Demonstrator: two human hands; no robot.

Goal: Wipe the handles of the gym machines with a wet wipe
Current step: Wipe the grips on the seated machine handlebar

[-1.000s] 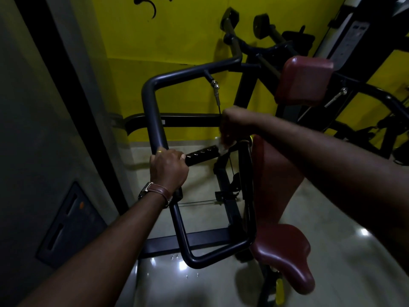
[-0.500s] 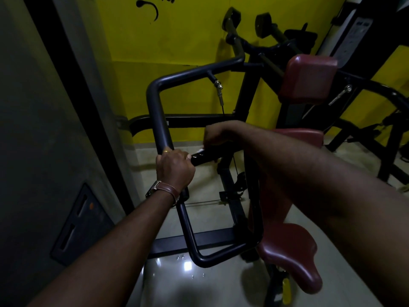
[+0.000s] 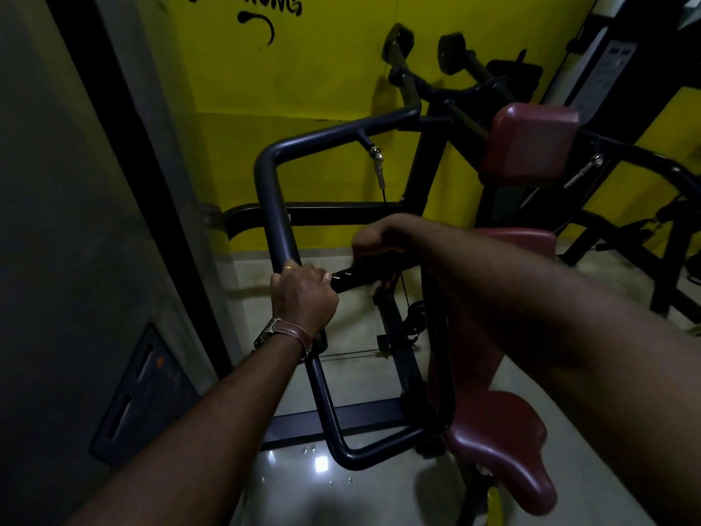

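Observation:
A black rubber handle grip [image 3: 351,278] sticks out sideways from the dark grey loop bar [image 3: 270,206] of a gym machine. My left hand [image 3: 303,298], with a brown-strapped watch on its wrist, is closed around the loop bar where the grip starts. My right hand [image 3: 387,241] is closed over the far part of the grip from above. The wet wipe is hidden under its fingers. Only a short, shiny stretch of grip shows between the two hands.
The machine's maroon seat [image 3: 504,449] and chest pad [image 3: 531,142] are to the right. A cable with a clip [image 3: 378,165] hangs from the top bar. A grey wall with a dark panel [image 3: 148,396] is on the left, a yellow wall [image 3: 322,70] behind, and more black machine frames [image 3: 645,229] far right.
My right hand moved left from the loop's right upright onto the black grip and now stays closed over it. My left hand has kept its hold on the bar.

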